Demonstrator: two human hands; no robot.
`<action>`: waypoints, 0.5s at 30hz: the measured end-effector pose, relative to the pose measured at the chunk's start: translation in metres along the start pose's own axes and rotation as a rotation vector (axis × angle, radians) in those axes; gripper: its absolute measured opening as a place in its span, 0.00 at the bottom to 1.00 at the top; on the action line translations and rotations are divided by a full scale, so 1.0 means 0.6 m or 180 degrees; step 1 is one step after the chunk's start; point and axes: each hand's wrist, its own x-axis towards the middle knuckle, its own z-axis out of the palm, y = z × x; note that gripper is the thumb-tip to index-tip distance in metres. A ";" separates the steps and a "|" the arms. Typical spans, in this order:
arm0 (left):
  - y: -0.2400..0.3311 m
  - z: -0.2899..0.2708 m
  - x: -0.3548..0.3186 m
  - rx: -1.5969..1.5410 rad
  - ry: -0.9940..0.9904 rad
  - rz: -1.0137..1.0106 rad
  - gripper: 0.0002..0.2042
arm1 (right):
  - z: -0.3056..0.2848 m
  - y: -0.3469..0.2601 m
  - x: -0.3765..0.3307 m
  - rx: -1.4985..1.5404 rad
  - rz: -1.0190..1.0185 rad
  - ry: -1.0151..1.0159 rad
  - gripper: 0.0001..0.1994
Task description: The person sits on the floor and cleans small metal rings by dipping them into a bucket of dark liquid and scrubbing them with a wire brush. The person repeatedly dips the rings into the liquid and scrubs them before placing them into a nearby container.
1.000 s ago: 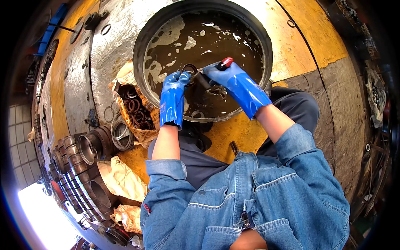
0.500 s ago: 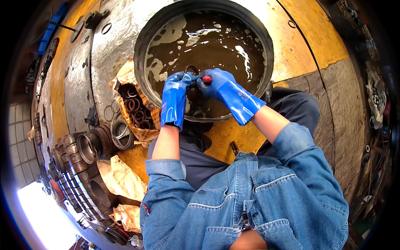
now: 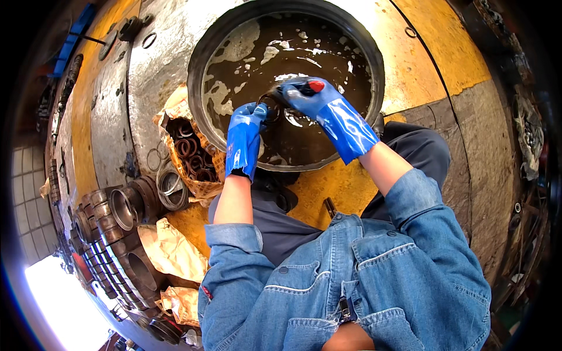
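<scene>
Over a wide black tub (image 3: 198,76) of murky brown liquid, both my hands are in blue rubber gloves. My left hand (image 3: 247,120) is closed on a thin dark ring (image 3: 271,104), held at its edge. Close beside it, my right hand (image 3: 310,98) grips a tool with a red handle end (image 3: 316,86). The tool's working end is at the ring, smeared and partly hidden by my fingers, so its kind does not show. Patches of pale foam (image 3: 237,44) float on the liquid.
Left of the tub, a torn paper bag (image 3: 213,188) holds many brown rings. Metal rings (image 3: 171,190) and cylindrical sleeves (image 3: 126,207) lie nearer me, beside crumpled brown paper (image 3: 172,251). A small ring (image 3: 410,33) lies on the yellow floor to the right.
My right hand has moved up and to the right with the tool, and its red end has swung the same way. My left hand stays nearly in place, holding the ring.
</scene>
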 end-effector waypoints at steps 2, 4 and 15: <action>-0.011 0.000 0.019 0.0111 -0.0119 0.0070 0.17 | 0.003 -0.004 0.009 0.0013 0.0147 -0.0224 0.14; -0.015 -0.003 0.027 0.0073 -0.0311 0.0076 0.18 | 0.012 -0.002 0.009 -0.0118 0.0266 0.0169 0.15; 0.001 0.019 0.013 -0.0215 0.0140 0.0626 0.18 | -0.008 0.056 -0.026 0.1753 0.1159 -0.0004 0.20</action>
